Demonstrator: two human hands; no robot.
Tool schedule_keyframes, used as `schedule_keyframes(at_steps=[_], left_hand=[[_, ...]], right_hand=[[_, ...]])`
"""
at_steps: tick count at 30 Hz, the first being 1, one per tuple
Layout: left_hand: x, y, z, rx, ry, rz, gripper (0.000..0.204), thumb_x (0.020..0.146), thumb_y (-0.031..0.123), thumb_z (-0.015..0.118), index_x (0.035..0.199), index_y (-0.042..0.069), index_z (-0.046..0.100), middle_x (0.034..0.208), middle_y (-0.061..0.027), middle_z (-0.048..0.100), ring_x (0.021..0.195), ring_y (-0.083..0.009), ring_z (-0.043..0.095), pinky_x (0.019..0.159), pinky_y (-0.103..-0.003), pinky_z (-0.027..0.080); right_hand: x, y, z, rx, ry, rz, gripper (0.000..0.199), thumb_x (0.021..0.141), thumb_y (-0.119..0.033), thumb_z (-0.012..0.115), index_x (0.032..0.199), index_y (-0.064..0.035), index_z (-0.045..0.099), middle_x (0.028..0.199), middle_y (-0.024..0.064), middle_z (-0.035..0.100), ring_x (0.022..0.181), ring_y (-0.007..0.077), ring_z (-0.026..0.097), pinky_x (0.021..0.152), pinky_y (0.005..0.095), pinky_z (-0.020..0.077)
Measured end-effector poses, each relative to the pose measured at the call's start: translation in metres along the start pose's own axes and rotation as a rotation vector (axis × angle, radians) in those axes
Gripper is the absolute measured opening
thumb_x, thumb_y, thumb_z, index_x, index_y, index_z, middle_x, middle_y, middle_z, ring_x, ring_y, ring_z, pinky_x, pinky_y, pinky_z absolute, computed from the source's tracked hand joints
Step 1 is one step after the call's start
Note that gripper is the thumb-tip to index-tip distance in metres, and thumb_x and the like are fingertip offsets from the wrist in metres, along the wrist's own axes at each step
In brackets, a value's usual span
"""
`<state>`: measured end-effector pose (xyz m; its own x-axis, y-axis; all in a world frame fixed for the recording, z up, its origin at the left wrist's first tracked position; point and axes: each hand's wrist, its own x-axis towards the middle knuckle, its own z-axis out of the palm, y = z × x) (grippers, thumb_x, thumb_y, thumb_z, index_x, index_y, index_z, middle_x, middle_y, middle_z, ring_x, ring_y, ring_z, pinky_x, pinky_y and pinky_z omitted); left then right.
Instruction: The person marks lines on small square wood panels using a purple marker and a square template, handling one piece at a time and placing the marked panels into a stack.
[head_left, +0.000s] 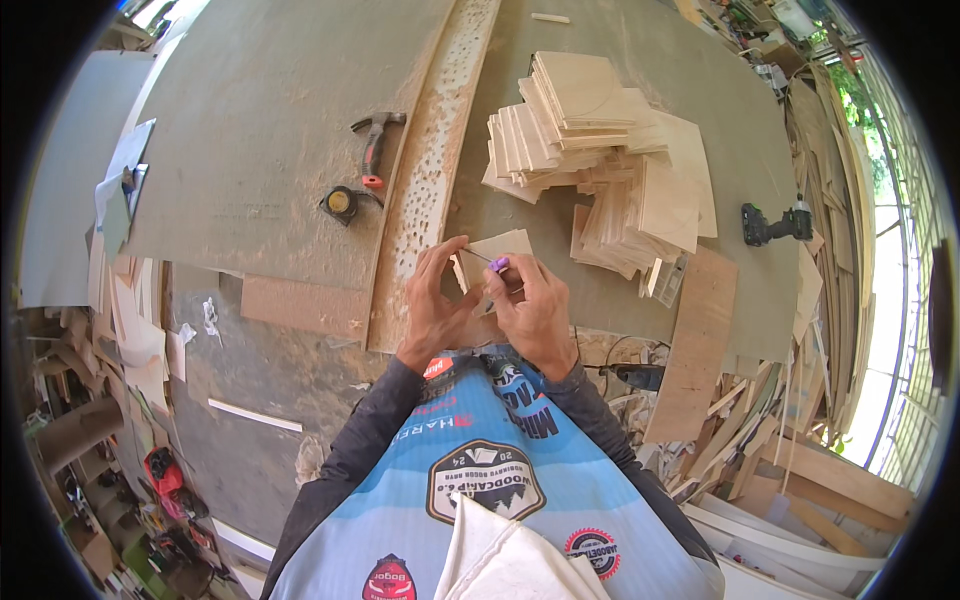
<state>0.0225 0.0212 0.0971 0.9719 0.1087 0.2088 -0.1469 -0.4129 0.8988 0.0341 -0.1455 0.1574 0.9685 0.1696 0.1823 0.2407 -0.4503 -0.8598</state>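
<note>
My right hand (532, 305) pinches a small purple-ended tool with a thin dark shaft (498, 264); its exact kind is hard to make out. The fingertips of my left hand (437, 300) meet the far end of that shaft, with the thumb held apart from the index finger. Just beyond both hands lies a small pale plywood piece (508, 242), partly hidden by them. To the right, on the table, many similar plywood pieces stand in leaning stacks (590, 90).
A perforated, dusty board (425, 150) runs across the worktable (270, 120). Left of it lie a claw hammer (374, 150) and a tape measure (341, 204). A cordless drill (775, 222) rests at the right edge. A plywood strip (700, 330) overhangs the near edge; offcuts (760, 420) crowd the lower right.
</note>
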Motion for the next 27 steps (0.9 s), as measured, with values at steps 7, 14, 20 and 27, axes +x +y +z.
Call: schedule_keyframes(at_steps=[7,14,20,27], left_hand=[[0.0002,-0.0003,0.0005,0.005,0.016,0.012,0.068,0.074,0.004,0.089,0.139,0.006,0.068,0.127,-0.0142,0.074,0.115,-0.0314,0.071,0.096,-0.041,0.060],[-0.0004,-0.0052,0.0018,-0.007,0.013,0.023,0.069,0.074,0.005,0.089,0.140,0.007,0.068,0.128,-0.0144,0.073,0.116,-0.0315,0.070,0.097,-0.041,0.061],[-0.0002,-0.0065,0.0020,-0.009,0.007,0.033,0.070,0.074,0.006,0.090,0.140,0.007,0.067,0.128,-0.0143,0.073,0.117,-0.0323,0.069,0.097,-0.041,0.061],[-0.0007,-0.0051,0.0008,0.000,-0.001,0.022,0.070,0.073,0.006,0.089,0.140,0.008,0.067,0.127,-0.0135,0.073,0.114,-0.0322,0.069,0.096,-0.041,0.060]], right_hand=[[-0.0074,-0.0024,0.0047,-0.021,0.011,0.000,0.021,0.102,-0.011,0.077,0.117,0.0016,0.068,0.103,0.0191,0.075,0.082,0.0308,0.079,0.068,0.0385,0.0630],[-0.0084,-0.0037,0.0048,-0.046,0.014,-0.032,0.022,0.102,-0.011,0.077,0.116,0.0025,0.067,0.102,0.0193,0.075,0.083,0.0315,0.080,0.068,0.0384,0.0638],[-0.0097,-0.0030,0.0059,-0.057,0.014,-0.039,0.022,0.102,-0.010,0.077,0.116,0.0031,0.067,0.103,0.0193,0.075,0.083,0.0313,0.080,0.068,0.0386,0.0641],[-0.0099,-0.0039,0.0056,-0.055,0.012,-0.051,0.021,0.102,-0.009,0.077,0.116,0.0030,0.067,0.103,0.0195,0.075,0.084,0.0314,0.080,0.069,0.0387,0.0637]])
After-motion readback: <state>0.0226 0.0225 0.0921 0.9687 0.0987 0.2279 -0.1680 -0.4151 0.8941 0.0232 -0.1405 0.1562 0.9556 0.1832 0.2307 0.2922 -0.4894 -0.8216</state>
